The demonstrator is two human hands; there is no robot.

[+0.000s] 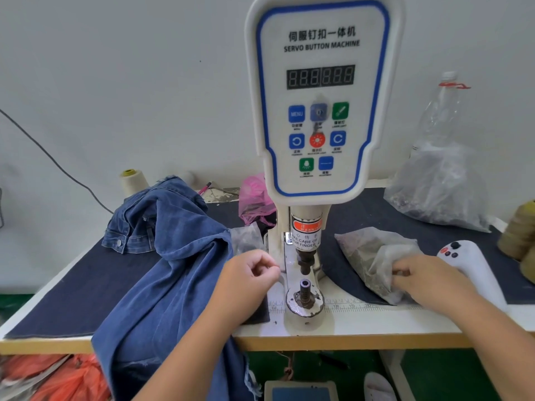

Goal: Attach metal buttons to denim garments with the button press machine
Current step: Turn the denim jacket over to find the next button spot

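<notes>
The white servo button machine [320, 96] stands at the table's middle, its upper punch [305, 260] above the lower die post [305, 290]. A blue denim garment [173, 270] lies heaped on the left and hangs over the front edge. My left hand [250, 280] hovers just left of the die with fingers curled; thumb and forefinger seem to pinch something too small to make out. My right hand [425, 277] reaches into a clear plastic bag of small metal parts [373, 261] to the machine's right; its fingertips are hidden in the plastic.
A white handheld device [466, 263] lies right of my right hand. Behind stand a large clear bag [440, 183], a plastic bottle [443, 108], thread cones [133, 180] and a pink bag [256, 198]. A ruler strip [353, 306] runs along the table front.
</notes>
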